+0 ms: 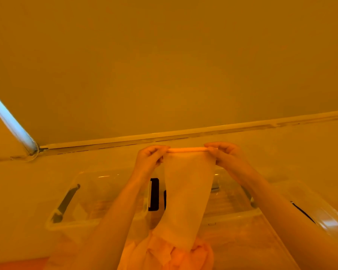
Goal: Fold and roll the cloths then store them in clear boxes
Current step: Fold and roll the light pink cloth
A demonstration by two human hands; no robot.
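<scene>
A thin pale cloth (pixel 186 193) hangs in the air in front of me, its top edge rolled into a narrow tube. My left hand (pixel 149 157) pinches the left end of that edge and my right hand (pixel 225 154) pinches the right end. The cloth narrows downward to a heap of orange cloths (pixel 164 254) at the bottom middle. Two clear boxes stand behind it: a left clear box (pixel 72 191) with a dark handle and some cloth inside, and a right clear box (pixel 234 217). Everything has a strong orange tint.
The boxes rest on a pale surface (pixel 18 191) that meets a wall (pixel 164 65) along a light strip. A bright bluish bar (pixel 10 121) slants down at the far left. A clear lid or a third box (pixel 320 211) lies at the right edge.
</scene>
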